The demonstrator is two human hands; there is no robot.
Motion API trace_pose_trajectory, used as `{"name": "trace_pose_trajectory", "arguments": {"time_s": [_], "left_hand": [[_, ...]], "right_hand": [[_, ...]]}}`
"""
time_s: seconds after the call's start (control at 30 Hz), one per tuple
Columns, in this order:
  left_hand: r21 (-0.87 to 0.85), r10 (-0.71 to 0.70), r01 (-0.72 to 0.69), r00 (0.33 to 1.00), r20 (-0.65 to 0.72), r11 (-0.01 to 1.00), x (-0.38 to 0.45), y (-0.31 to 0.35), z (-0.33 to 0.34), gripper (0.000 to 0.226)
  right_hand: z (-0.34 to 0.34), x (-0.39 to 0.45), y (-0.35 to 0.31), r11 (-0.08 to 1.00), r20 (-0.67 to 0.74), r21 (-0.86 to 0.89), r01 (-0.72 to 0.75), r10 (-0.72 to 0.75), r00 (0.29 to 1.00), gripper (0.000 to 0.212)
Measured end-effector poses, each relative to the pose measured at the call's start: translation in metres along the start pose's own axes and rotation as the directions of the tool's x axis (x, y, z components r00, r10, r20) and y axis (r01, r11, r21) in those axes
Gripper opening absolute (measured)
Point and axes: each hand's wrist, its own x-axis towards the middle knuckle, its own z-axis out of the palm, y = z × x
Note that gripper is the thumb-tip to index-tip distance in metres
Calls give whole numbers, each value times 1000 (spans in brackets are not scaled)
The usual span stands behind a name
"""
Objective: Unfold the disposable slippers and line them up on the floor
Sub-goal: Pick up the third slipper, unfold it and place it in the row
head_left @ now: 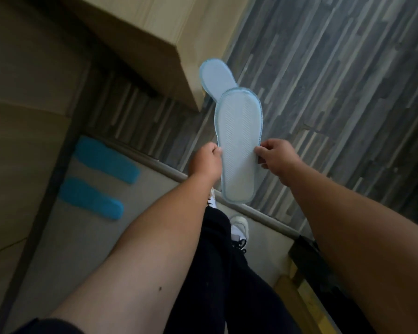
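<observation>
Striped floor (pixel 323 68), cabinet (pixel 135 27), hands (pixel 206 162) pinching slippers (pixel 239 145)

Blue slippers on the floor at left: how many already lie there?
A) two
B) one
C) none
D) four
A: two blue slippers lie flat side by side on the floor, while both hands hold a pale pair in the air.
</observation>
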Motion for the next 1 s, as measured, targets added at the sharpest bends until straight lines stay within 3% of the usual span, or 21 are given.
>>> {"name": "trace_pose_trajectory", "arguments": {"time_s": [0.43,0.7,1.0], "left_hand": [[-268,-249,190,946,-206,945,-108,-175,-84,21],[-517,-401,236,886,-234,823,-190,-346,-151,27],[-644,-532,255,800,-278,721,-287,-581,-192,20]], "right_hand": [[156,-106,-26,898,245,-353,264,-184,952,12],[329,-204,-24,765,406,-498,408,-210,890,14],[558,-305,48,669,547,-533,518,-195,814,13]]}}
